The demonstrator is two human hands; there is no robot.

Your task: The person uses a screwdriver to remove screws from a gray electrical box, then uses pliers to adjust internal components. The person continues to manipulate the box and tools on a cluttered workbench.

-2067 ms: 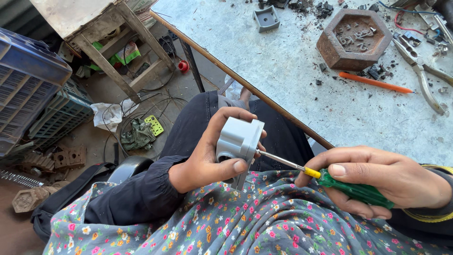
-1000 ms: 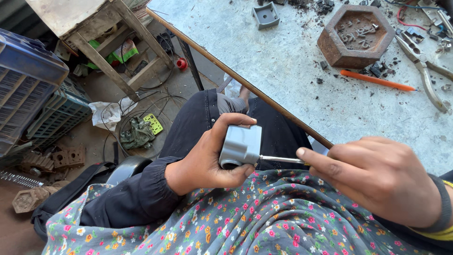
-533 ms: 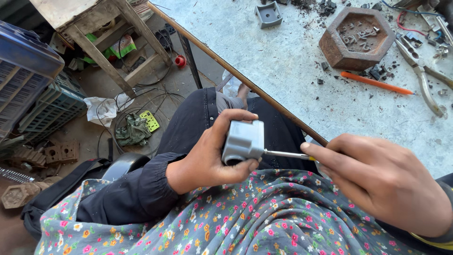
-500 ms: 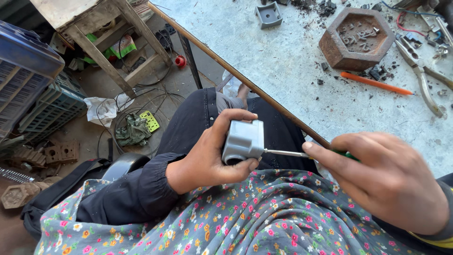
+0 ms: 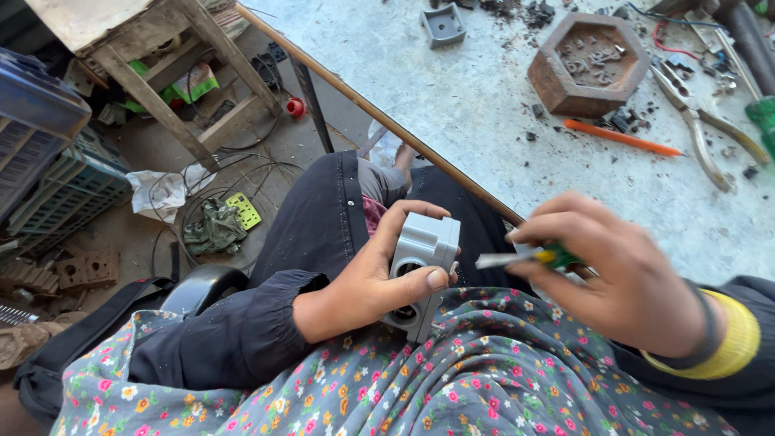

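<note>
My left hand grips a small grey plastic box with round openings, held over my lap. My right hand is closed around a green and yellow screwdriver. Its metal tip points left and hovers just right of the box, apart from it. Most of the screwdriver's handle is hidden inside my fingers. A floral cloth covers my lap below both hands.
A grey worktable with a wooden edge holds a hexagonal rusty dish of screws, pliers, an orange pencil-like tool and a grey plastic part. A wooden stool, crates and wires lie on the floor at left.
The screwdriver tip has come out of the grey box and now sits slightly apart from it. My right hand shifted up and right; my left hand tilted the box.
</note>
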